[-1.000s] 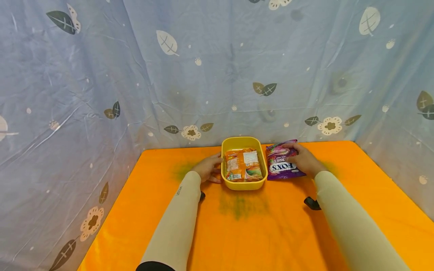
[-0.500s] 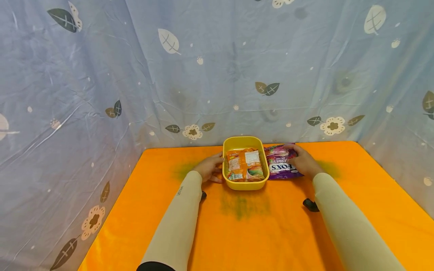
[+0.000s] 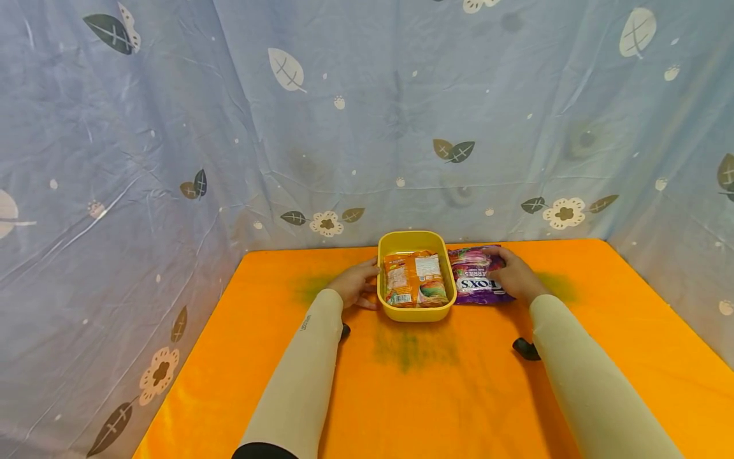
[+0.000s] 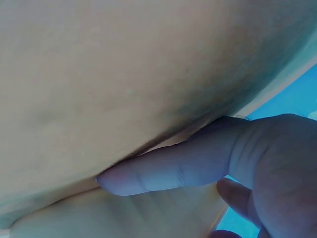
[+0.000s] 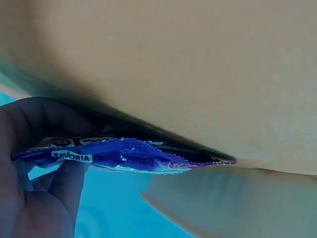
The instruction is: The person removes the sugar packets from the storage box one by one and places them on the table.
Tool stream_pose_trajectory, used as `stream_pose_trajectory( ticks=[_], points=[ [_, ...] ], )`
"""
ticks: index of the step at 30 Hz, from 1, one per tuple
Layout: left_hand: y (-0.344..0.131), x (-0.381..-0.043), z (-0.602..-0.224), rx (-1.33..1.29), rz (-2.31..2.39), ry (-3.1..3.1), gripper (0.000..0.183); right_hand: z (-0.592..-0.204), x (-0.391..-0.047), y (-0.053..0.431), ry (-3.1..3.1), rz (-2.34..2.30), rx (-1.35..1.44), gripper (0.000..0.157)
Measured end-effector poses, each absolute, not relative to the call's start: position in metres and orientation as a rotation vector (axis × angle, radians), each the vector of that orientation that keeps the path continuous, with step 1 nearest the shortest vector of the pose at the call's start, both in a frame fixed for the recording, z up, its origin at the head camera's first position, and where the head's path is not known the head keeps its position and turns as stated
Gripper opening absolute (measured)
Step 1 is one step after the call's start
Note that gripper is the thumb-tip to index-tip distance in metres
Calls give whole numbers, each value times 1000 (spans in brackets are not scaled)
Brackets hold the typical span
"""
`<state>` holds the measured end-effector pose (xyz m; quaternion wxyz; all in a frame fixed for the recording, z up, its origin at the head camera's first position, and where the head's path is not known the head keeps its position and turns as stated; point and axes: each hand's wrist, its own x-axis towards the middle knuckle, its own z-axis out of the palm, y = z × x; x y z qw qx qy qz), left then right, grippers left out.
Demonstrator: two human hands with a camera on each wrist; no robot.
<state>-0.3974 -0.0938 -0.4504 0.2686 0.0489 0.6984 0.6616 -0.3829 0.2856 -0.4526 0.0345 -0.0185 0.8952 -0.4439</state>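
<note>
A yellow plastic container (image 3: 417, 315) stands near the table's back edge, an orange snack packet (image 3: 414, 280) lying inside it. My left hand (image 3: 352, 287) is at the container's left wall, fingers extended alongside it; in the left wrist view one straight finger (image 4: 168, 173) lies between the tabletop and the container's side (image 4: 124, 213). Just right of the container is a purple Fox's candy bag (image 3: 473, 293), its left edge right at the container's wall. My right hand (image 3: 516, 277) grips the bag's right side; the right wrist view shows thumb and fingers around the bag's edge (image 5: 119, 156).
The table is covered by an orange cloth (image 3: 424, 408) with greenish stains. A blue leaf-patterned curtain (image 3: 367, 127) hangs right behind the table and along both sides. Dark wrist-mounted pieces (image 3: 525, 349) stick out below the forearms.
The candy bag has moved slightly left against the container and lies flatter, its far right corner lower. My right hand shifted with it. The left hand has stayed at the container.
</note>
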Motion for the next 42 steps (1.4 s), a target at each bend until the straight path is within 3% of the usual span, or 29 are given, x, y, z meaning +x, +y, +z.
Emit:
stream_pose_trajectory(
  ticks=[21,34,42],
  points=[
    [-93,-400,-451,138,1771,1892,58,-456,-375,315,2636,-1571,88,67],
    [-94,-399,-451,125,1778,1884,57,-448,-368,327,2653,-1680,34,65],
    [-94,-398,-450,126,1778,1882,57,-440,-369,306,2449,-1905,-88,63]
  ],
)
